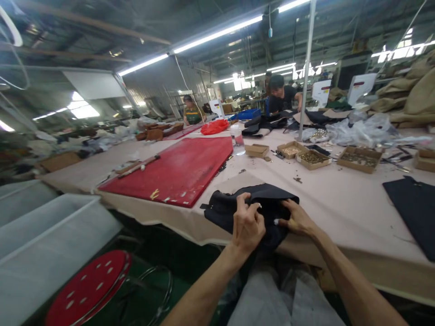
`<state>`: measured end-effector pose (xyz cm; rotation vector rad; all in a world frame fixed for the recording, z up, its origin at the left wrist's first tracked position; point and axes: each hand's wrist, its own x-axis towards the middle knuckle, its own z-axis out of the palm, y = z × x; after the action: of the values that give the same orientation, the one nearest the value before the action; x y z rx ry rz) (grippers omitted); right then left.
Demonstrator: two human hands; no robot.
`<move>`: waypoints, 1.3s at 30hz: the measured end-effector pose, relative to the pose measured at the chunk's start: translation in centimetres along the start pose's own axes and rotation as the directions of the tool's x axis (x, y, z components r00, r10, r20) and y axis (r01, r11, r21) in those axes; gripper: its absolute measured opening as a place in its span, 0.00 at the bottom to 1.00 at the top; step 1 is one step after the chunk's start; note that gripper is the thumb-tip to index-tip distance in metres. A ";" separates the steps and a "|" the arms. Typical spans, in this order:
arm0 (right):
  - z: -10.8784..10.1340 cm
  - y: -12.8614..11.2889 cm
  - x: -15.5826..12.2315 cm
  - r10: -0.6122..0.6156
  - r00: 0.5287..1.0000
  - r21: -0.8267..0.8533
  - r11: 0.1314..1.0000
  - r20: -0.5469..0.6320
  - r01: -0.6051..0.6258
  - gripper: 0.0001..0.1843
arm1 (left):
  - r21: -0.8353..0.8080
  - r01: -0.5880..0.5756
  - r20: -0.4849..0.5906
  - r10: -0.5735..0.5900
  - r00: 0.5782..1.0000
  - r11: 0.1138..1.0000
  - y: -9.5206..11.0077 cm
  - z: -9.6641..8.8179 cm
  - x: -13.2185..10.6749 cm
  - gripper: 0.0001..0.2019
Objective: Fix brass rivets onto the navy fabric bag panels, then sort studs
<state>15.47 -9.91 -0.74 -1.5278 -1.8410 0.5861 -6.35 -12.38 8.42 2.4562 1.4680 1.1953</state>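
Note:
A black fabric piece (220,209), which looks like a bag or pouch, lies at the table's front edge with its opening facing me. My left hand (248,222) grips its near layer with curled fingers. At the right side of the opening, my right hand (296,218) pinches the black edge between thumb and fingers. Part of the piece hangs over the table edge. Under its far side shows a pale beige sheet (243,182). Farther right on the table rests a flat black panel (413,210), apart from my hands.
A red board (173,167) covers the table to the left, with a hammer-like tool (139,166) on it. Small cardboard boxes of metal parts (312,158) stand behind, near a clear bottle (237,140) and a metal pole (307,72). A red stool (90,287) and white bins (50,244) stand lower left. Two people work beyond.

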 end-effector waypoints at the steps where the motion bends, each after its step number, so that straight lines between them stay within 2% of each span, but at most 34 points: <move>1: -0.3 0.0 0.0 -0.005 1.000 -0.013 1.000 0.021 0.005 0.40 | 0.000 0.005 0.003 -0.005 1.000 1.000 -0.1 -0.1 -0.2 0.15; 3: -0.7 0.0 0.2 -0.013 0.998 -0.054 0.998 0.066 0.017 0.44 | 0.011 0.014 0.000 -0.014 1.000 1.000 -0.3 -0.2 -0.5 0.14; 8: -1.4 0.0 1.2 0.019 0.985 -0.135 0.991 0.173 0.005 0.43 | 0.182 0.073 -0.045 -0.066 0.997 0.981 -1.0 -0.7 0.6 0.15; 13: -1.7 -0.1 1.2 0.004 0.958 -0.158 0.986 0.287 0.044 0.45 | 0.441 0.193 -0.073 -0.179 0.981 0.877 -0.8 -3.1 3.2 0.16; 16: -2.1 -0.4 1.0 -0.021 0.930 -0.206 0.973 0.367 0.104 0.48 | 0.502 0.171 -0.059 -0.163 0.985 0.848 0.3 -4.5 4.5 0.15; 19: -2.5 -0.5 0.9 -0.044 0.903 -0.200 0.969 0.427 0.142 0.44 | 0.550 0.127 -0.026 -0.135 0.990 0.826 1.2 -4.8 5.7 0.15; 22: -3.1 -0.6 0.8 -0.076 0.882 -0.118 0.982 0.466 0.147 0.39 | 0.601 0.127 0.011 -0.167 0.986 0.789 0.9 -4.1 7.5 0.14; 27: -4.4 -0.7 0.8 -0.103 0.851 0.050 0.995 0.515 0.090 0.37 | 0.634 0.178 -0.004 -0.226 0.974 0.753 -1.4 -2.2 10.6 0.13; 30: -5.5 0.2 1.1 -0.160 0.844 0.248 0.968 0.512 0.033 0.37 | 0.625 0.142 0.056 -0.226 0.973 0.768 -2.3 -1.1 11.1 0.13; 34: -5.9 2.5 2.5 -0.144 0.886 0.495 0.863 0.442 -0.107 0.36 | 0.587 0.053 0.193 -0.203 0.960 0.808 -2.3 0.4 10.5 0.13; 36: -5.4 3.5 3.6 -0.107 0.908 0.530 0.837 0.405 -0.138 0.33 | 0.573 0.024 0.233 -0.191 0.954 0.819 -2.4 1.0 10.1 0.12; 39: -4.3 4.1 5.2 -0.060 0.949 0.530 0.839 0.309 -0.120 0.26 | 0.557 -0.019 0.274 -0.163 0.948 0.830 -2.7 1.7 10.0 0.12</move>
<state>20.89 -4.24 0.34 -1.1178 -1.6633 1.3111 -4.76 -2.65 12.07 2.7119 1.9939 0.3468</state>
